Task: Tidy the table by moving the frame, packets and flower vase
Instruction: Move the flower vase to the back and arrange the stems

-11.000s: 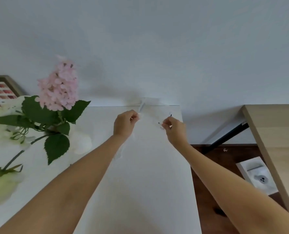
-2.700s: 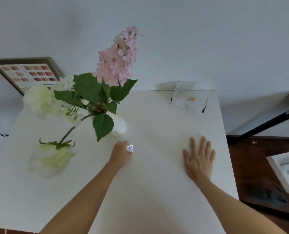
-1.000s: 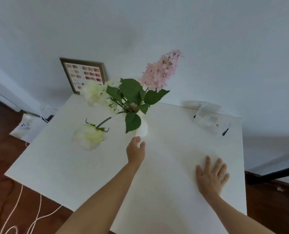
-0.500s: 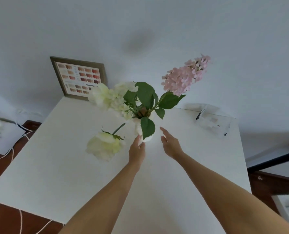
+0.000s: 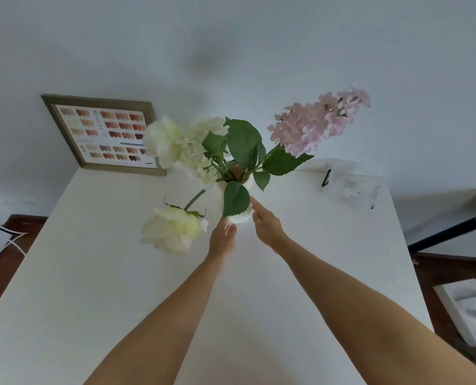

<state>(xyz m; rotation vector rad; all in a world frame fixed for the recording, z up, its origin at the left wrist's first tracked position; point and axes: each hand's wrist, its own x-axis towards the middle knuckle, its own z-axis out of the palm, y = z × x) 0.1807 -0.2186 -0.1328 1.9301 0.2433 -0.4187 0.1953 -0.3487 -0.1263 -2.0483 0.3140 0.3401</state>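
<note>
Both bare arms outstretched; left hand (image 5: pixel 222 238) and right hand (image 5: pixel 265 224) cupped inward, fingers loosely extended

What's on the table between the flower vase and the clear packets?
Nothing: in the head view, bare table separates the flower vase from the clear packets.

Vase (image 5: pixel 241 216): body mostly masked by a green leaf (image 5: pixel 236 200) hanging in front and by both hands; only a pale patch shows between the grips. Base contact with bench (image 5: pixel 92 273) not visible.

Left hand (image 5: pixel 222 238): fingertips hidden behind the leaf and vase; whether they close on the vase, cannot tell. Right hand (image 5: pixel 266 225): fingertips reach the vase's right side, contact unclear.

Clear packets (image 5: pixel 350 187), far right of the grip: transparent, contents blurred.

Frame (image 5: pixel 103 134), far left of the grip: right edge covered by white blooms (image 5: pixel 172 143); print too small to read.

Both forearms cut off at bottom edge.
</note>
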